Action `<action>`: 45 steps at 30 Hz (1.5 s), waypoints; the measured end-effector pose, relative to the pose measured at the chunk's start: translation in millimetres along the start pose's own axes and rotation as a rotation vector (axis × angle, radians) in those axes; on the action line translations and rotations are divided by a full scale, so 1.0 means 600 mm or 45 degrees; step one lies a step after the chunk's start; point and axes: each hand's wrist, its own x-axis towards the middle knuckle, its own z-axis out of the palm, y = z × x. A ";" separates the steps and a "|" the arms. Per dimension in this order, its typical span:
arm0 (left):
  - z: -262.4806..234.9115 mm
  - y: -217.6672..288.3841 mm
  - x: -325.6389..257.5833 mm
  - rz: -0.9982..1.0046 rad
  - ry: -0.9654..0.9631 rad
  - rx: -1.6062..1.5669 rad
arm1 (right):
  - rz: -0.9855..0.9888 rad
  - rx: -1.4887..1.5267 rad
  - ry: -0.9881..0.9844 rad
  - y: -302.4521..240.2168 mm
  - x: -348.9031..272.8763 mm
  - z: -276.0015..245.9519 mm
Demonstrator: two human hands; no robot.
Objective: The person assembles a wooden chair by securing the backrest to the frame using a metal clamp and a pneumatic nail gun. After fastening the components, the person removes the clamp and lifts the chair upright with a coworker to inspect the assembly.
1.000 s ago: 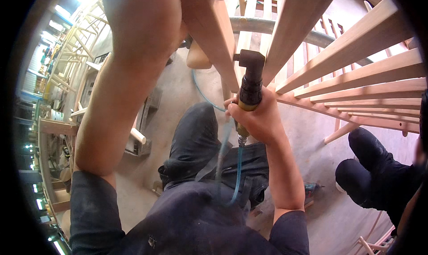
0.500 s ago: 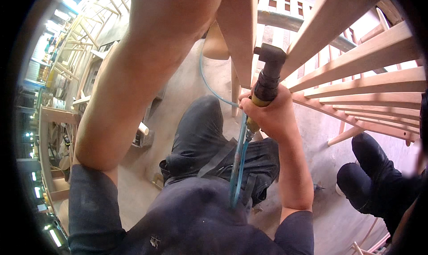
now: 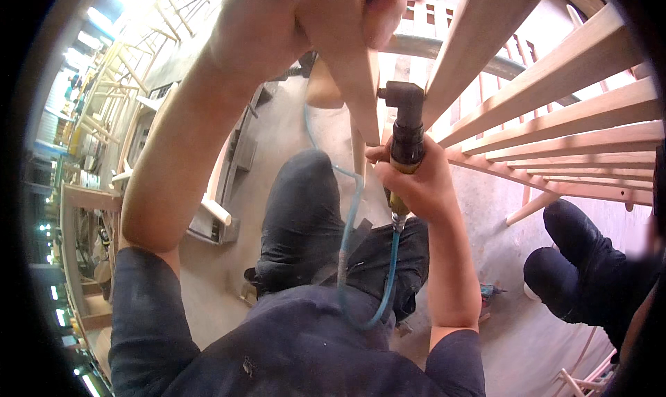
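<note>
My right hand [image 3: 423,178] is wrapped round an angle-head air tool [image 3: 406,123] with a black head and a yellow body. A blue hose [image 3: 393,272] runs from its lower end to my lap and loops back up. The short tip of the tool points left, close to a pale wooden post [image 3: 345,71] of a slatted frame; whether it touches the wood I cannot tell. High up, my left hand [image 3: 385,15] is closed round that same post, its fingers curling over the right side. Much of the left hand is cut off by the upper edge.
Wooden slats [image 3: 555,112] of the frame fan out to the right. A co-worker's dark-clothed legs [image 3: 572,265] are at the right. Wooden chair frames [image 3: 125,71] stand at the left. A dark metal rack [image 3: 239,154] is on the floor beside my left arm. A small power tool [image 3: 491,291] lies at right.
My left hand has come lower into view, its fingers now showing on the post. The post and air tool have shifted slightly left, and the blue hose has swung into a wider loop.
</note>
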 end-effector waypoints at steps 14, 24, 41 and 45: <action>-0.067 -0.044 -0.026 -0.231 -0.860 0.537 | 0.098 0.255 0.031 -0.025 0.000 0.031; -0.074 -0.063 -0.002 -0.178 -1.039 0.719 | 0.263 0.003 0.061 -0.033 -0.009 0.032; -0.082 -0.081 -0.010 -0.012 -1.009 0.705 | 0.235 -0.137 0.009 -0.055 -0.018 0.023; -0.077 -0.077 -0.003 -0.075 -1.017 0.667 | 0.200 -0.208 0.055 -0.053 -0.019 0.021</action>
